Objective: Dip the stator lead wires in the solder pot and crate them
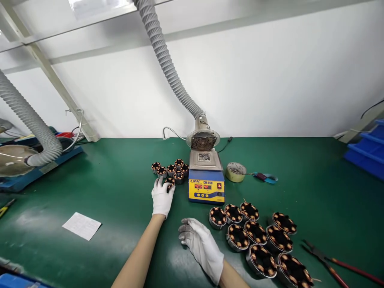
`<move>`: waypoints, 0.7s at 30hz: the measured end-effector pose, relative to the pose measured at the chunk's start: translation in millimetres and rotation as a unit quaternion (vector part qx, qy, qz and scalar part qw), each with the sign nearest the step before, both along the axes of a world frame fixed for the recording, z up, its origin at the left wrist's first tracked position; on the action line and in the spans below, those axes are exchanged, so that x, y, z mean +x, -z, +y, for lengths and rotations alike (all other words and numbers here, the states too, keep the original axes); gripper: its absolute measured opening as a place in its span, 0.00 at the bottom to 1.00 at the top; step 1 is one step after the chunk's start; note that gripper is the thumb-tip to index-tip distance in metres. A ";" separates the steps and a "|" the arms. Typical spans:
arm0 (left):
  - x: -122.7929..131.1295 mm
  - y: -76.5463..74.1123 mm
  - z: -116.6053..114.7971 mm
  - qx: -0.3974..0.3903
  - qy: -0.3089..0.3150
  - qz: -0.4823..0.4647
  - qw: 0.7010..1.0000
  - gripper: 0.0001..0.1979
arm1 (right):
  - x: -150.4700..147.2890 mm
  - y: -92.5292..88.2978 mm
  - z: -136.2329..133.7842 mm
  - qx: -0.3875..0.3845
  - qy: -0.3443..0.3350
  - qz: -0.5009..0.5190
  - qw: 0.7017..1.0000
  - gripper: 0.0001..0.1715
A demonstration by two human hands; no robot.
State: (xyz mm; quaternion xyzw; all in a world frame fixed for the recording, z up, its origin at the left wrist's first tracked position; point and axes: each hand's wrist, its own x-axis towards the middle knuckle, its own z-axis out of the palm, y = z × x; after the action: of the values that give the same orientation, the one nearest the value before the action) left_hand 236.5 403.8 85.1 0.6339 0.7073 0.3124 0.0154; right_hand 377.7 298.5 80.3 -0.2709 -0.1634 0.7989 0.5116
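Note:
My left hand (162, 197), in a white glove, reaches forward with its fingertips closed on a small copper-wound stator (169, 182) at the near edge of a cluster of small stators (172, 169). My right hand (200, 244), also gloved, rests on the green mat with its fingers curled loosely and nothing in them, just left of a group of several larger stators (255, 236). A blue and yellow solder pot (206, 176) with red digits on its front stands between the two groups.
A grey extraction hose (168, 60) ends at a fan hood (203, 140) behind the pot. A tin (235, 172) and a blue-handled tool (265, 177) lie right of it. Red-handled pliers (330, 264) lie at the right, a paper slip (81, 225) at the left, blue bins (367, 150) far right.

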 end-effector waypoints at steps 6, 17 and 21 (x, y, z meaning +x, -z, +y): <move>13.8 -3.4 -47.2 -0.011 0.085 0.058 0.995 0.04 | 5.2 5.1 9.3 0.076 0.124 -0.175 0.974 0.19; 23.6 -14.6 -75.0 -0.103 0.282 0.067 0.951 0.10 | 16.3 6.2 11.7 0.153 0.141 -0.402 0.892 0.21; 17.1 -16.2 -74.4 -0.152 0.348 -0.021 0.925 0.09 | 18.6 0.7 12.1 0.155 0.100 -0.361 0.914 0.09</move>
State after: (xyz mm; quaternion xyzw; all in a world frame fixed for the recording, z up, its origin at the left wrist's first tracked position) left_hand 253.7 329.4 101.4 0.8236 0.4804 0.1898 0.2344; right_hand 396.3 310.6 79.6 -0.4735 -0.4308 0.5561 0.5300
